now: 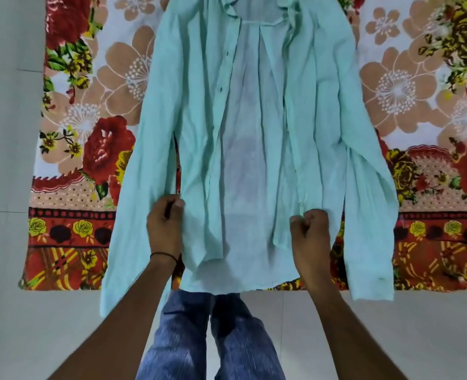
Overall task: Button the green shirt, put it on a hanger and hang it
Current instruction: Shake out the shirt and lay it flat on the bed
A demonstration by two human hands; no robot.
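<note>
The pale green shirt (257, 138) lies face up and unbuttoned on a flowered bedspread, collar far from me, hem hanging over the near edge. Both front panels are spread apart, so the inside of the back shows down the middle. Dark buttons run along the left panel's edge. My left hand (165, 226) pinches the left side of the shirt low down, near the side seam. The lower edge of the right panel is gripped in my right hand (310, 231). The sleeves trail down on both sides. No hanger is in view.
The flowered bedspread (84, 127) covers the surface, its near edge just in front of my legs in blue jeans (207, 338). Pale tiled floor (7, 311) lies to the left and below.
</note>
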